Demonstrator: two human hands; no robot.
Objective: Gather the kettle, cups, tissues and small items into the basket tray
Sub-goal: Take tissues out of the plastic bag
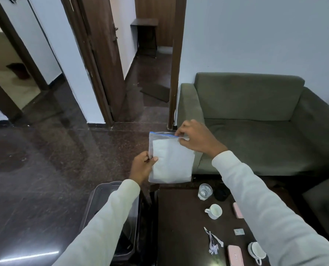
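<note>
I hold a clear zip bag (171,160) with white tissues inside, up in the air above the floor. My left hand (141,167) pinches its left edge. My right hand (195,138) pinches the blue zip strip at the top right corner. Below on the dark table (179,217) stand a glass tumbler (205,191), a white cup (214,211) and another white cup (256,251) at the lower right. A pink case (235,255), a second pink case (237,210), a small sachet (239,231) and a bunch of white strips (213,242) lie there too. A dark round object (220,193) sits beside the tumbler.
A clear-walled bin or tray (102,200) stands on the floor left of the table, partly hidden by my left sleeve. A green sofa (255,121) is behind the table. Open doorways and a dark polished floor (44,169) lie to the left.
</note>
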